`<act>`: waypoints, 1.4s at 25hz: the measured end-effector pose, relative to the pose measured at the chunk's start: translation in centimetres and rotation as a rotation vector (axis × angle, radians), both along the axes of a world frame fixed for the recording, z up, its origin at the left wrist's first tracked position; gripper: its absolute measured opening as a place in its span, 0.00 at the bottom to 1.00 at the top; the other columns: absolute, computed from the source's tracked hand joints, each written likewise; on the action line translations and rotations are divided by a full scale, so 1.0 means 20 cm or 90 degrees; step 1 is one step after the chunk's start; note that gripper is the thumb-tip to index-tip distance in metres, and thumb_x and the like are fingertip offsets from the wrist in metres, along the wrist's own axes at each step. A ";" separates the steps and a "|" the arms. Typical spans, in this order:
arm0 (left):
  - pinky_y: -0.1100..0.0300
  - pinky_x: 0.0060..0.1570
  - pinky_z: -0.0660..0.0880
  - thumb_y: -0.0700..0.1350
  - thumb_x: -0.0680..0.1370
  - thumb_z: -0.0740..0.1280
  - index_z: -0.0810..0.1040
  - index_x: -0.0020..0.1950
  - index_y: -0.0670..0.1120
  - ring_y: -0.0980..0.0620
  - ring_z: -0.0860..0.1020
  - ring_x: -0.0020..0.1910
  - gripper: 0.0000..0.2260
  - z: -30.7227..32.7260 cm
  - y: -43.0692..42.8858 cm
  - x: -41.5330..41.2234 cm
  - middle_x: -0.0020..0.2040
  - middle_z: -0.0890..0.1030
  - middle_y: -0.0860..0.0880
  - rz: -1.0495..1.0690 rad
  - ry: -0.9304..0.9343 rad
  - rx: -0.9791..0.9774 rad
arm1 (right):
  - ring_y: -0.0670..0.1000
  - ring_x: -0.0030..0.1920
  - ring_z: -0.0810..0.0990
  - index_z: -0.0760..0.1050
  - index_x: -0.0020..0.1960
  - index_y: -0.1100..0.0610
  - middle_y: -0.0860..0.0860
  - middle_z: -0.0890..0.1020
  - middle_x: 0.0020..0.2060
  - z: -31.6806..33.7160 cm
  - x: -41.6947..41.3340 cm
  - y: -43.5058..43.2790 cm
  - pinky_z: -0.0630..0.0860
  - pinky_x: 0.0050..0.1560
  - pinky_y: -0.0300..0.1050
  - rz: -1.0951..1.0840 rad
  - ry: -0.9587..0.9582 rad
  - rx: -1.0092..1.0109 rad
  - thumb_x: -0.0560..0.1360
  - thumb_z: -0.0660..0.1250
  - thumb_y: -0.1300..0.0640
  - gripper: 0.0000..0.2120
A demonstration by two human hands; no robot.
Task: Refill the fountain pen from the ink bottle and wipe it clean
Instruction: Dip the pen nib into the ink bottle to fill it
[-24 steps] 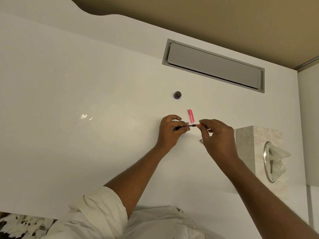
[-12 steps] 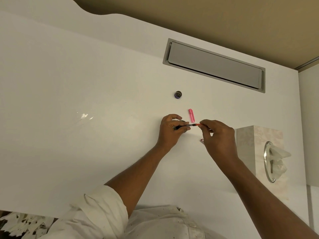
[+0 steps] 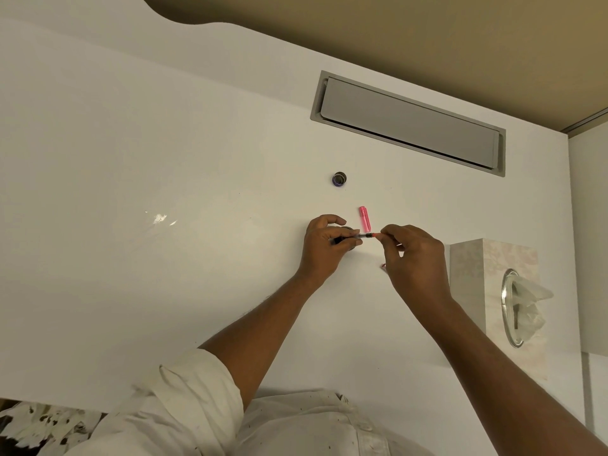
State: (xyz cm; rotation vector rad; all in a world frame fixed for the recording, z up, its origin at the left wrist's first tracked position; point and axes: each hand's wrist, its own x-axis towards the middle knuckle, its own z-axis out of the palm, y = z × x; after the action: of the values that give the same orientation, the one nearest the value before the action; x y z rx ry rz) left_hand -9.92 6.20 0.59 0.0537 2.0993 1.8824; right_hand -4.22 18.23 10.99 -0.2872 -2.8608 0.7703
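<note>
Both hands hold a thin fountain pen section (image 3: 363, 236) level above the white table (image 3: 164, 274). My left hand (image 3: 324, 250) grips its dark nib end, and something dark and round, which may be the ink bottle, shows partly under its fingers. My right hand (image 3: 414, 258) pinches the pink end of the pen. A pink pen cap (image 3: 364, 218) lies on the table just beyond the hands. A small dark round lid (image 3: 339, 179) sits farther back. A bit of another pink piece (image 3: 383, 266) peeks out beside my right hand.
A pale tissue box (image 3: 483, 274) with a tissue sticking out of its oval opening stands at the right. A grey rectangular flap (image 3: 408, 123) is set into the table at the back. White sleeves and shirt fill the bottom edge.
The hands have hardly moved. My right fingers have shifted slightly on the pink end of the pen.
</note>
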 end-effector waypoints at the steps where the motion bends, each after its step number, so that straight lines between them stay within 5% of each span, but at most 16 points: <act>1: 0.53 0.49 0.79 0.39 0.68 0.74 0.84 0.47 0.41 0.49 0.73 0.57 0.09 0.00 0.00 0.00 0.49 0.76 0.50 0.001 -0.004 0.005 | 0.58 0.33 0.76 0.79 0.42 0.61 0.56 0.79 0.31 0.00 0.00 0.00 0.76 0.35 0.56 -0.003 -0.006 -0.002 0.76 0.67 0.61 0.05; 5: 0.58 0.48 0.80 0.38 0.68 0.74 0.84 0.48 0.40 0.49 0.74 0.57 0.09 0.00 0.00 0.00 0.49 0.75 0.50 0.001 -0.008 0.022 | 0.55 0.33 0.75 0.78 0.40 0.60 0.55 0.78 0.30 0.00 0.00 0.00 0.75 0.35 0.55 -0.010 -0.010 0.015 0.76 0.67 0.60 0.07; 12: 0.47 0.49 0.80 0.38 0.68 0.75 0.84 0.47 0.40 0.47 0.74 0.57 0.09 -0.01 0.00 -0.01 0.49 0.75 0.51 -0.002 -0.036 0.030 | 0.51 0.38 0.80 0.81 0.51 0.60 0.53 0.84 0.40 0.00 0.00 0.00 0.79 0.40 0.50 -0.033 0.011 -0.041 0.74 0.70 0.60 0.07; 18: 0.48 0.49 0.80 0.38 0.68 0.74 0.84 0.47 0.41 0.49 0.75 0.57 0.09 -0.02 0.00 -0.01 0.50 0.76 0.51 -0.006 -0.028 0.038 | 0.54 0.35 0.77 0.81 0.45 0.61 0.55 0.82 0.35 0.00 -0.01 0.00 0.78 0.39 0.53 0.002 0.015 0.004 0.75 0.68 0.63 0.04; 26: 0.62 0.48 0.79 0.38 0.68 0.75 0.84 0.47 0.41 0.50 0.75 0.57 0.09 -0.02 0.00 -0.01 0.52 0.77 0.49 -0.008 -0.013 0.021 | 0.55 0.32 0.75 0.79 0.40 0.61 0.55 0.79 0.30 -0.01 -0.02 0.00 0.75 0.35 0.53 -0.007 0.005 0.019 0.76 0.68 0.61 0.06; 31: 0.50 0.50 0.80 0.38 0.68 0.75 0.84 0.48 0.39 0.49 0.75 0.58 0.09 -0.01 0.00 -0.01 0.55 0.78 0.44 -0.011 -0.028 0.021 | 0.50 0.36 0.77 0.81 0.48 0.61 0.55 0.83 0.37 0.00 -0.01 -0.01 0.78 0.39 0.49 -0.021 0.027 -0.010 0.75 0.70 0.59 0.06; 35: 0.50 0.50 0.80 0.38 0.68 0.74 0.84 0.48 0.39 0.49 0.75 0.58 0.09 -0.01 0.00 -0.01 0.55 0.78 0.44 -0.009 -0.026 0.027 | 0.55 0.38 0.81 0.81 0.51 0.62 0.56 0.84 0.40 -0.01 0.01 -0.01 0.80 0.39 0.53 0.002 0.036 -0.007 0.74 0.70 0.63 0.06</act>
State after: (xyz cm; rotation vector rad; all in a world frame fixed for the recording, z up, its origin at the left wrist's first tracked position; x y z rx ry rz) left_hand -10.11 6.17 0.42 0.0394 2.0268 1.9031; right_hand -4.11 18.12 10.86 -0.2591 -2.8062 0.7821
